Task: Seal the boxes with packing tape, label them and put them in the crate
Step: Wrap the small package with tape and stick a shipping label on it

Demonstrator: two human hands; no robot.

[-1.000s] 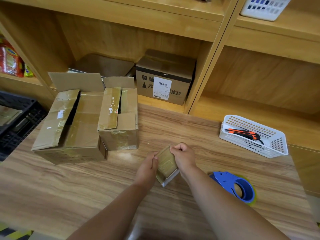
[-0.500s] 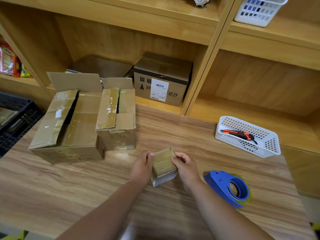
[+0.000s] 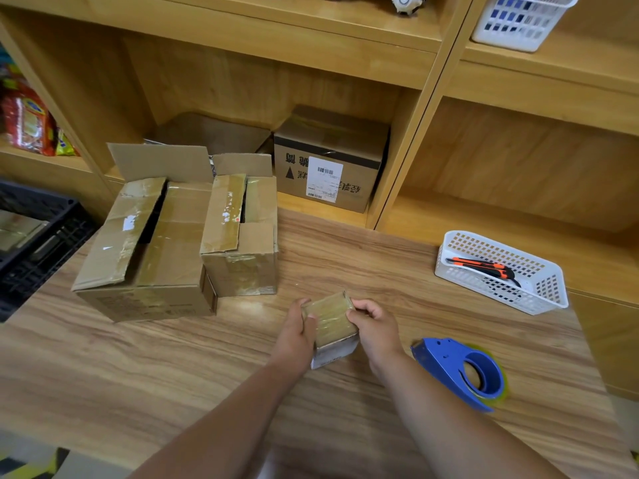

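Evidently mid-seal: at lower centre, the left hand (image 3: 297, 335) and right hand (image 3: 375, 328) clasp the small tape-covered cardboard box (image 3: 330, 321) at the wooden table (image 3: 138, 375); next likely needs the blue tape dispenser (image 3: 460, 371), lower right.

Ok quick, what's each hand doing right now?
Left hand: grips the small box on its left side.
Right hand: grips the same box on its right side.
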